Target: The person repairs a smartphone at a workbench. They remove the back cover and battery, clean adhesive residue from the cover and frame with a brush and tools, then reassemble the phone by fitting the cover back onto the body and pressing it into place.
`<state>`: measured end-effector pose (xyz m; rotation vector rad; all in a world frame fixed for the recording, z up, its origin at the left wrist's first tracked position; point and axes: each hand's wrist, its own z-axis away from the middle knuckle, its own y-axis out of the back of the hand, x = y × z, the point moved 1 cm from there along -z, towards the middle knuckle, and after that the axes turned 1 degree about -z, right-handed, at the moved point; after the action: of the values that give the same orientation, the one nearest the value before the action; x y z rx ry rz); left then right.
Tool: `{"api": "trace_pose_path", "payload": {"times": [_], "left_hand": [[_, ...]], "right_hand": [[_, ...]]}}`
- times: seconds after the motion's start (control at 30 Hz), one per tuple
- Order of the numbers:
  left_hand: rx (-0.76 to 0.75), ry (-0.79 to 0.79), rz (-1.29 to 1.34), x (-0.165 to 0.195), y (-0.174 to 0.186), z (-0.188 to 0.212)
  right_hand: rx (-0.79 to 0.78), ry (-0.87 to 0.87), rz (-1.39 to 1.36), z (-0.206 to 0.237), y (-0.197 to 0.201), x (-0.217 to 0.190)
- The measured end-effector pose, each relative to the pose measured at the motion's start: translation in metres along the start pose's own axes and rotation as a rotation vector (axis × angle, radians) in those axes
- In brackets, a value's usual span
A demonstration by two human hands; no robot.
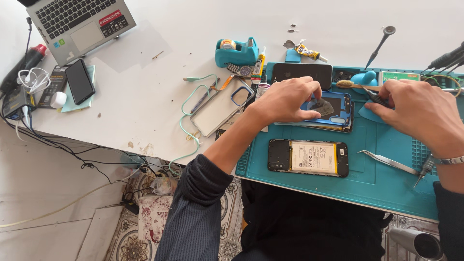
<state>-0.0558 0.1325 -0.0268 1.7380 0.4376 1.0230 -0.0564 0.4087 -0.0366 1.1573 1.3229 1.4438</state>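
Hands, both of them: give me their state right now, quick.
Left hand: fingers bent, pressing on the blue phone back cover.
Right hand: closed on a small dark tool.

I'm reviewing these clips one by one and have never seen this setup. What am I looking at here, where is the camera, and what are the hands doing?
There is no machine here: a person works with two bare hands, filmed by a camera on their head looking down. The left hand presses on a blue phone back cover that lies on a teal work mat. The right hand pinches a small dark tool beside that cover. Nearer the person, an opened phone with its battery showing lies on the mat, with metal tweezers to its right. On the white table are a clear phone case, a teal tape dispenser, a laptop and a dark phone.
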Motion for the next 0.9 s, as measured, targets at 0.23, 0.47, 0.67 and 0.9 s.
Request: {"api": "trace_pose_path", "payload": {"times": [0.23, 0.47, 0.67, 0.9], "left_hand": [[0.032, -0.029, 0.008, 0.004, -0.001, -0.003], [0.181, -0.198, 0.268, 0.011, -0.004, -0.004], [0.290, -0.251, 0.352, 0.017, -0.009, -0.009], [0.349, -0.173, 0.010, 0.007, 0.011, -0.004]], "right_hand": [[0.177, 0.088, -0.134, 0.009, 0.009, -0.003], [0.298, 0.360, -0.523, 0.019, 0.024, -0.029], [0.273, 0.420, -0.735, 0.027, 0.025, -0.037], [0.451, 0.260, -0.533, 0.025, 0.026, -0.022]]}}
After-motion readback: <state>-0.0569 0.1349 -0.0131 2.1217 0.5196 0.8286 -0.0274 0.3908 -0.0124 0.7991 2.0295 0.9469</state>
